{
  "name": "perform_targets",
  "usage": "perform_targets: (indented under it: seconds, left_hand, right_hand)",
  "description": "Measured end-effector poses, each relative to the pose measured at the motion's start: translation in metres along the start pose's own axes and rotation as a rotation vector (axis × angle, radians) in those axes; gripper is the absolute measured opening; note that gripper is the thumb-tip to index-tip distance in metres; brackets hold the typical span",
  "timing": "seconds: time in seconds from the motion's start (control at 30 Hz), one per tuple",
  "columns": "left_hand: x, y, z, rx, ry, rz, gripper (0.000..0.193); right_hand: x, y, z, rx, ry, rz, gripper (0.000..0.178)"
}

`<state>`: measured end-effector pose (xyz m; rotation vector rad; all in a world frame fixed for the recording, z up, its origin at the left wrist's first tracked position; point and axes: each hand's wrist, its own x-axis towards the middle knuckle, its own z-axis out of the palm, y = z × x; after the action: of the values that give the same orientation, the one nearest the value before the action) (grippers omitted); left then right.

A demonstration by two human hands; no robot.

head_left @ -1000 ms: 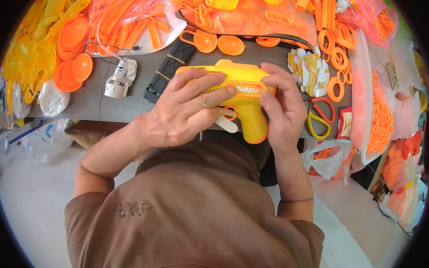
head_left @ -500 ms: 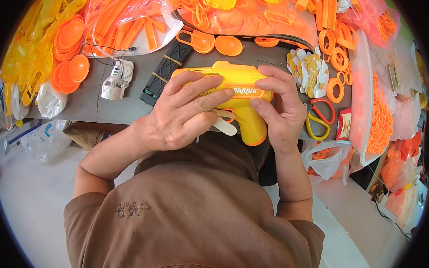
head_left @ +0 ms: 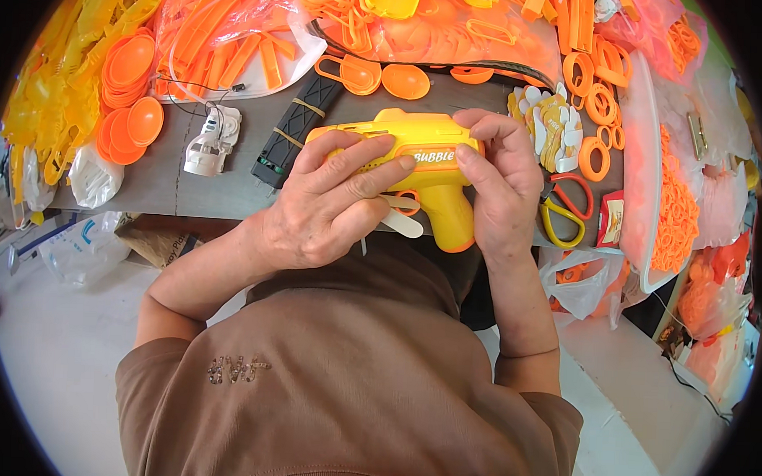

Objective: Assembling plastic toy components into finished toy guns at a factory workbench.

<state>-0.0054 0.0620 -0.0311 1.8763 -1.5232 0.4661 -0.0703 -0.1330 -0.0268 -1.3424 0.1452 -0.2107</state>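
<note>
A yellow and orange toy bubble gun (head_left: 445, 208) is held sideways just above the table's near edge, its handle hanging down. My left hand (head_left: 328, 194) grips its left end, fingers lying across the slotted side. A pale strip with a rounded end (head_left: 404, 224) sticks out from beneath that hand; what holds it is hidden. My right hand (head_left: 505, 179) closes on the gun's right end, thumb at the edge of the orange label (head_left: 434, 157) with white lettering and fingers over the top. The orange trigger (head_left: 408, 203) shows between the strip and the handle.
Behind the gun lie a dark rubber-banded bar (head_left: 294, 130), a white mechanism with wires (head_left: 212, 144) and orange scoops (head_left: 406, 81). To the right are stickers (head_left: 548, 126), scissors (head_left: 566, 213), orange rings (head_left: 596, 159) and a bin of small orange parts (head_left: 675, 215). Yellow shells (head_left: 72, 76) pile up left.
My right thumb has moved up along the gun's right end, and the right fingers have curled in more. The gun has risen slightly; my left hand keeps its grip.
</note>
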Motion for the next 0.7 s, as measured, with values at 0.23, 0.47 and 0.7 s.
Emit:
perform_targets:
  seconds: [0.23, 0.47, 0.7]
  left_hand:
    - [0.004, 0.0, -0.006, -0.035, -0.008, -0.005, 0.02]
    - [0.029, 0.032, -0.023, -0.743, 0.271, -0.425, 0.01]
    - [0.034, 0.054, -0.009, -1.304, 0.103, -0.857, 0.01]
  right_hand:
    - [-0.001, 0.002, 0.003, -0.084, 0.025, -0.034, 0.022]
    - [-0.038, -0.024, -0.01, -0.53, -0.048, -0.564, 0.044]
    - [-0.064, -0.035, 0.007, -0.561, 0.023, -0.492, 0.029]
